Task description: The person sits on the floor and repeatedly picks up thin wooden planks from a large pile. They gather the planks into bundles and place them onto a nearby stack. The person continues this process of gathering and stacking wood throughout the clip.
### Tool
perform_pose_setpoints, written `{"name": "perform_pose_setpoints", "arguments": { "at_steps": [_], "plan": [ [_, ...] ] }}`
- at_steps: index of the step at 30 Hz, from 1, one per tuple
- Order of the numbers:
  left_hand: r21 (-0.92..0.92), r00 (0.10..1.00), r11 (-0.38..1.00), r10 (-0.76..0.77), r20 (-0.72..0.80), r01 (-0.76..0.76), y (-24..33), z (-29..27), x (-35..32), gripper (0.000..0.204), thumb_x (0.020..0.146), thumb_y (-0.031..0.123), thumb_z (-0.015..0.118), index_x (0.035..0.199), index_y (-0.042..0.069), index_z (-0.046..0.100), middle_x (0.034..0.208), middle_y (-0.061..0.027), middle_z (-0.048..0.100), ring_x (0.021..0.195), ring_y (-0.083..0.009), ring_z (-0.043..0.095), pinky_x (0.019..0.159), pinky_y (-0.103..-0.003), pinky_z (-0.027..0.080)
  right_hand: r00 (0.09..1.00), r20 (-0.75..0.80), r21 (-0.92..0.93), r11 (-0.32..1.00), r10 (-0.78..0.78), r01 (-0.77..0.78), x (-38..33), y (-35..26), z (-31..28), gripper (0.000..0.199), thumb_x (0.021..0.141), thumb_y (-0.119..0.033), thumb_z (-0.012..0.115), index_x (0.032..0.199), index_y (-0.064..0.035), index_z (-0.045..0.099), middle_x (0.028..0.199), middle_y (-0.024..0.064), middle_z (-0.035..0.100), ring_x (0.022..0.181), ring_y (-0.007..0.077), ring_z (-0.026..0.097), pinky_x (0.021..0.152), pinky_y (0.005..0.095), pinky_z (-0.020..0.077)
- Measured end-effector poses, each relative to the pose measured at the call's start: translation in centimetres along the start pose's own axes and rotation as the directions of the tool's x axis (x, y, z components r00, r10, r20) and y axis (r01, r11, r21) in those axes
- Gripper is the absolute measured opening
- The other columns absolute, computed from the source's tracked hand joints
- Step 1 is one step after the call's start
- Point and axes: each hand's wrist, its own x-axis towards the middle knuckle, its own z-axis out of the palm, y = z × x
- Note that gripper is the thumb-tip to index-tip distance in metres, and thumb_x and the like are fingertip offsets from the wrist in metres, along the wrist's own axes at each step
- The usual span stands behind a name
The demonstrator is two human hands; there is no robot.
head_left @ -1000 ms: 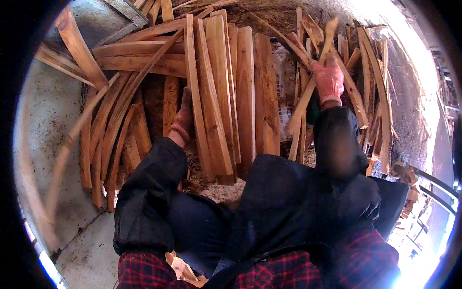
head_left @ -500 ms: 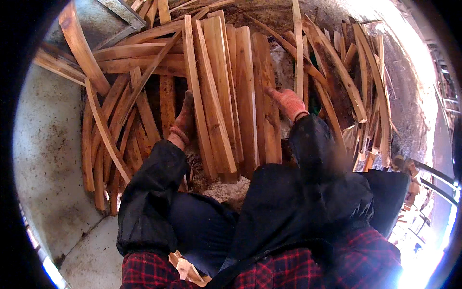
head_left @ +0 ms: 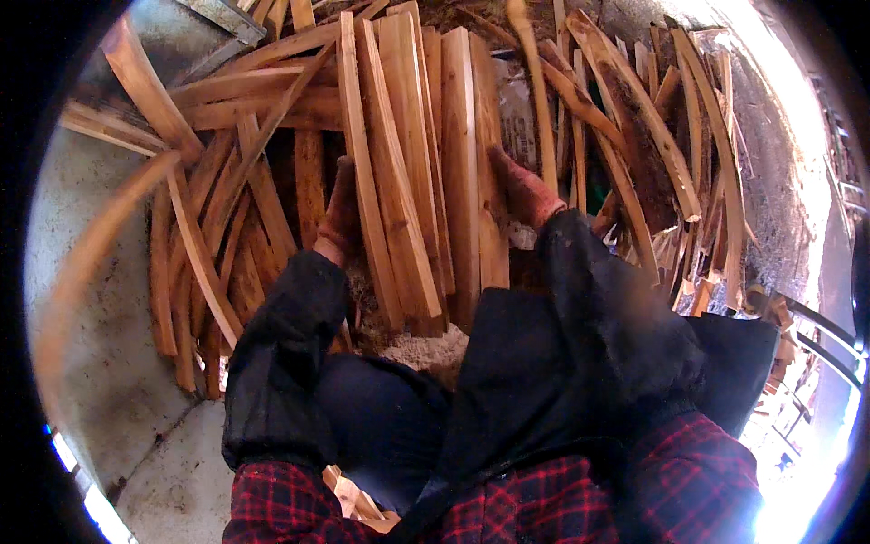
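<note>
Between my two gloved hands stands a bundle of long wooden strips (head_left: pixel 412 163), side by side and leaning slightly. My left hand (head_left: pixel 340 213) lies along the bundle's left side, fingers pointing away from me. Against the right side presses my right hand (head_left: pixel 526 189), in a reddish, dirty glove. Together the hands clasp the strips from both sides; the inner faces of the fingers are partly hidden by the wood. Sawdust (head_left: pixel 421 354) covers the ground beneath the near ends.
More loose wooden strips (head_left: pixel 204 227) lie crossed in a heap at the left, with others (head_left: pixel 634 118) piled at the right. A blurred curved strip (head_left: pixel 91 245) sticks out over the stained pale panel (head_left: pixel 77 317) at far left. Metal bars (head_left: pixel 820 331) show at the right edge.
My right hand has pushed left against the bundle, which looks narrower. A blurred strip has appeared at far left, and a strip beyond my right hand has shifted.
</note>
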Motion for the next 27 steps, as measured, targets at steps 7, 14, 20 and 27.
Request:
{"name": "perform_pose_setpoints", "arguments": {
  "at_steps": [7,14,20,27],
  "plan": [
    [-0.164,0.968,0.962,0.192,-0.163,-0.219,-2.4,-1.1,-0.8,0.069,0.092,0.06,0.05,0.145,0.016,0.042,0.142,-0.0052,0.047,0.126,-0.0256,0.047,0.109,-0.043,0.037,0.99,-0.137,0.214,0.974,-0.042,0.071,0.3,3.1,1.1,0.056,0.102,-0.043,0.043,0.142,-0.0034,0.043,0.14,0.0088,0.05,0.126,0.019,0.048,0.106,0.0315,0.0381],
    [-0.299,0.986,0.95,-0.126,-0.107,0.089,-7.5,-10.1,-3.4,0.051,0.098,0.039,0.052,0.141,0.014,0.042,0.135,-0.007,0.053,0.124,-0.0244,0.049,0.108,-0.043,0.039,0.992,-0.113,0.465,0.885,0.052,0.007,-5.3,-2.0,3.1,0.071,0.088,-0.063,0.057,0.132,-0.0074,0.055,0.124,0.0069,0.061,0.108,0.0197,0.061,0.094,0.0341,0.0492],
    [-0.274,0.839,0.96,0.199,0.506,-0.063,-3.4,0.6,-7.7,0.045,0.102,0.029,0.044,0.143,0.011,0.037,0.142,-0.0055,0.047,0.13,-0.0217,0.044,0.111,-0.039,0.034,0.992,0.02,0.611,0.784,0.128,-0.113,-8.3,-0.4,4.3,0.058,0.088,-0.045,0.063,0.129,-0.0046,0.056,0.117,0.0107,0.065,0.101,0.0253,0.063,0.089,0.0389,0.0515],
    [-0.285,0.867,0.868,-0.465,-0.179,0.406,3.3,18.0,-20.7,0.057,0.094,0.047,0.059,0.134,0.008,0.05,0.126,-0.01,0.06,0.111,-0.0222,0.06,0.092,-0.04,0.052,0.936,-0.044,0.811,0.56,0.35,-0.171,-24.8,-5.5,9.4,0.059,0.088,-0.047,0.06,0.127,-0.0034,0.058,0.116,0.0147,0.066,0.103,0.0297,0.064,0.093,0.0416,0.0509]
  ]
}}
